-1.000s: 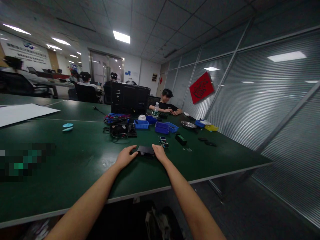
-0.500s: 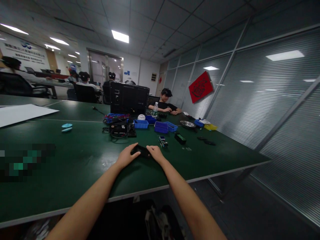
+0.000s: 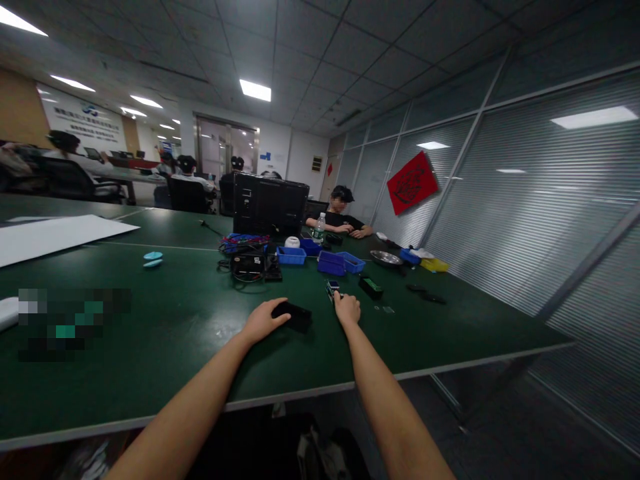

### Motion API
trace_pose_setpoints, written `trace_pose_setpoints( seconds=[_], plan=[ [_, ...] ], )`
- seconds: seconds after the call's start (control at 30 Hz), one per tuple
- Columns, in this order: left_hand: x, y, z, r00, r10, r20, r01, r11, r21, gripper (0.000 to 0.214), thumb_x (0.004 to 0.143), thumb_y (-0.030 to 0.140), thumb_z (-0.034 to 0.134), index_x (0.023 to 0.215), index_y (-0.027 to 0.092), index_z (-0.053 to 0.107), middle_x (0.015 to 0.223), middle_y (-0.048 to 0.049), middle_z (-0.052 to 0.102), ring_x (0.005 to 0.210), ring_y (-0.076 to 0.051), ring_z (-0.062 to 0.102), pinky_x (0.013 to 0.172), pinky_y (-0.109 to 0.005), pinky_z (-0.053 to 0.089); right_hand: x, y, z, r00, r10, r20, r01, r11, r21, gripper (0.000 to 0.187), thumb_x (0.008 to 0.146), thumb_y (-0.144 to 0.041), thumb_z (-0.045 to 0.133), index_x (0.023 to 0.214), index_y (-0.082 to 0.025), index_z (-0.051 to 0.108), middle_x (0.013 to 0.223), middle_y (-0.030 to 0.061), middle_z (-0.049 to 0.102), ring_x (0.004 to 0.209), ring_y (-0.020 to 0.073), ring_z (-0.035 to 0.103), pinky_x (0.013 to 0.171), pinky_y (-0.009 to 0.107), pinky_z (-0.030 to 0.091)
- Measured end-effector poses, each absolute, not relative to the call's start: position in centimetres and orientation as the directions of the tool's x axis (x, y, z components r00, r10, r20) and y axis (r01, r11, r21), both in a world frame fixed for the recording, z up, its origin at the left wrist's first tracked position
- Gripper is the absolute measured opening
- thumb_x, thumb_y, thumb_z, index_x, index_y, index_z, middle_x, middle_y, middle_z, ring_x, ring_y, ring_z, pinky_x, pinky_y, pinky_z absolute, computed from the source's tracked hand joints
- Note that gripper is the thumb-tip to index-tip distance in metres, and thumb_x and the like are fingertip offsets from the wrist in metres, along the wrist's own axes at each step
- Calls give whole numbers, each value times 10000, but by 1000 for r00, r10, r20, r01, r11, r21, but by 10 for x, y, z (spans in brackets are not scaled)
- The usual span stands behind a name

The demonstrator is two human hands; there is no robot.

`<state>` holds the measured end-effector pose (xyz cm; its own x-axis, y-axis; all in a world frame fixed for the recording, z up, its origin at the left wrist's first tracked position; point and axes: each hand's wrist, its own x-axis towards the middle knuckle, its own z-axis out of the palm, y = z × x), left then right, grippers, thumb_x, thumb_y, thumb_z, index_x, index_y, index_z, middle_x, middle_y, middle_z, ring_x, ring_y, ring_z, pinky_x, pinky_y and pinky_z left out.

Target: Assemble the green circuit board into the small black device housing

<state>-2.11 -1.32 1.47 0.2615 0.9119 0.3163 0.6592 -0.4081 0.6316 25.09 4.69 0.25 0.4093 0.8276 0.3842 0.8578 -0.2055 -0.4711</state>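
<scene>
My left hand grips the left end of a black open case, its thumb along the near side. The case lies low over the green table. Farther right, my right hand has its fingers curled at a small circuit board with a screen. The hand covers the board's near right part. To the right of that hand sits a black box with a green board inside. Small clear pieces lie just in front of the box.
Blue bins, a bundle of cables, a black device and a monitor stand farther back. A metal dish and flat black pieces are at right. Another person sits at the far side.
My right hand has left the black case and moved right to the circuit board. My left hand still holds the case. The view has turned slightly left.
</scene>
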Motion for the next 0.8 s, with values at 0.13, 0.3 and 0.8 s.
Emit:
trace_pose_setpoints(
  seconds=[0.13, 0.3, 0.8],
  plan=[
    [-21, -12, 14, 261, 909, 324, 657, -413, 630, 535, 730, 456, 519, 1217, 239, 480, 1185, -40, 560, 1077, -199, 509, 936, -312, 374, 242, 45, 5, 370, 841, 395, 890, -199, -411, 416, 805, -442, 394, 918, -118, 629, 931, 182, 566, 881, 271, 525, 724, 350, 371],
    [-21, -15, 17, 258, 921, 293, 661, -389, 642, 532, 733, 446, 519, 1220, 236, 477, 1199, -44, 550, 1087, -206, 500, 949, -325, 363, 237, 38, 11, 273, 827, 491, 918, -71, -391, 380, 753, -375, 508, 1063, -158, 553, 1062, 139, 524, 979, 256, 475, 800, 325, 343],
    [-22, -15, 17, 265, 928, 264, 628, -373, 683, 537, 735, 446, 511, 1230, 242, 465, 1228, -41, 529, 1122, -206, 479, 973, -328, 346, 238, 37, 7, 292, 840, 457, 915, -106, -389, 322, 703, -205, 534, 1023, -173, 511, 1024, 118, 528, 959, 243, 468, 783, 325, 352]
  ],
)
